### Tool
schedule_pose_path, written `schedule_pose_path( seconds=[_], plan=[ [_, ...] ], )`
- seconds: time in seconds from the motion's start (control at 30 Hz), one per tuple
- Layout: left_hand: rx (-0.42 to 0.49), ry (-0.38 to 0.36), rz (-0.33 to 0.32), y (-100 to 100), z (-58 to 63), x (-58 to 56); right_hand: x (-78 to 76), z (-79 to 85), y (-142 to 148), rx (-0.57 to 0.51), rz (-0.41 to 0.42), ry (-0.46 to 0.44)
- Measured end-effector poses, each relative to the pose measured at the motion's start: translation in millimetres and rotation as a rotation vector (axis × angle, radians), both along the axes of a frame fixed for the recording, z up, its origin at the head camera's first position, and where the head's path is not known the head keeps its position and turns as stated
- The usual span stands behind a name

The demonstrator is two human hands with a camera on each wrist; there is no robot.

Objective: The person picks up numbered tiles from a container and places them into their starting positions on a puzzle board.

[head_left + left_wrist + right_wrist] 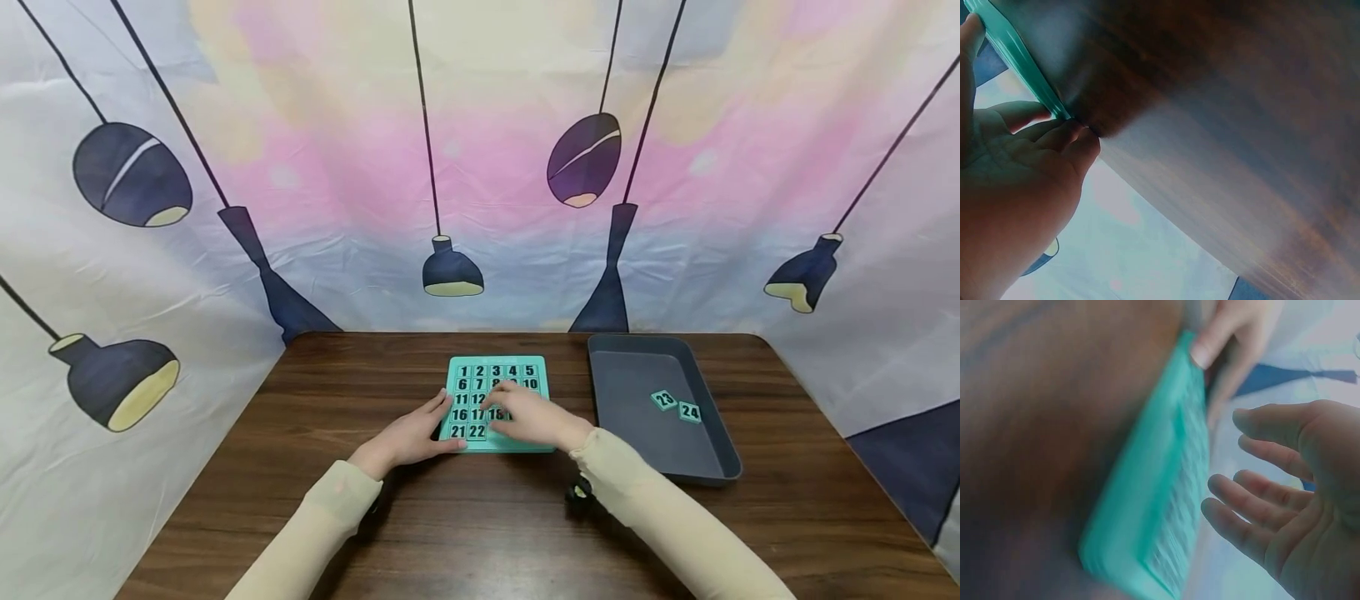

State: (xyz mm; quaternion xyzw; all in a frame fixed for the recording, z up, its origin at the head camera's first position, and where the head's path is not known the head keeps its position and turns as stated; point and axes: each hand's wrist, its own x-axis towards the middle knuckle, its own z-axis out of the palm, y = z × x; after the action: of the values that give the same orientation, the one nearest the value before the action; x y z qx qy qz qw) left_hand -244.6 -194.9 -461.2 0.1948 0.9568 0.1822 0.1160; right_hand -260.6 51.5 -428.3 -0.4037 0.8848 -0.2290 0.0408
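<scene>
A teal number-puzzle board (517, 447) lies on the table, its numbered tiles running in rows from 1 at top left to tile 22 (477, 432) in the bottom row. My left hand (408, 437) holds the board at its near left corner, thumb at the front edge and fingers along the left side. In the left wrist view those fingertips press the board's edge (1019, 53). Over the board's lower right part hovers my right hand (536, 417), hiding some tiles. The right wrist view shows this hand (1297, 494) with spread, slightly bent fingers and nothing between them.
A dark grey tray (630, 417) stands right of the board. Inside it lie tile 23 (663, 401) and tile 24 (689, 412), close together. Behind the brown wooden table (360, 367) hangs a cloth (360, 208) printed with lamps.
</scene>
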Motion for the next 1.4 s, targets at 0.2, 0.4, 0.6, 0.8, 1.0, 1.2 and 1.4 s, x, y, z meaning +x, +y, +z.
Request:
schedule_pose_path(
  seconds=[0.2, 0.4, 0.6, 0.8, 1.0, 1.2, 1.4],
  plan=[
    [0.009, -0.006, 0.014, -2.1, 2.7, 1.6, -8.5, 21.4, 45.4, -0.027, -0.098, 0.074],
    [0.012, 0.004, 0.010, -5.2, 2.8, 3.3, -9.2, 37.1, 105.2, -0.026, -0.242, 0.095],
    [0.027, -0.009, 0.014, -5.2, 3.5, 5.5, -12.0, 32.1, 170.4, 0.052, -0.353, 0.072],
    [0.021, -0.002, 0.015, -6.0, 3.0, 4.9, -12.1, 13.2, 218.7, 0.137, -0.400, -0.039],
    [0.023, -0.004, 0.010, -5.1, 3.8, 4.7, -6.7, -1.6, 233.1, 0.173, -0.384, -0.085],
    [0.023, 0.003, 0.011, -2.8, 3.6, 3.5, -5.8, -7.4, 232.0, 0.187, -0.362, -0.059],
    [0.037, -0.001, -0.001, -1.1, 1.2, 4.1, -6.4, -11.2, 228.3, 0.191, -0.359, -0.054]
  ],
)
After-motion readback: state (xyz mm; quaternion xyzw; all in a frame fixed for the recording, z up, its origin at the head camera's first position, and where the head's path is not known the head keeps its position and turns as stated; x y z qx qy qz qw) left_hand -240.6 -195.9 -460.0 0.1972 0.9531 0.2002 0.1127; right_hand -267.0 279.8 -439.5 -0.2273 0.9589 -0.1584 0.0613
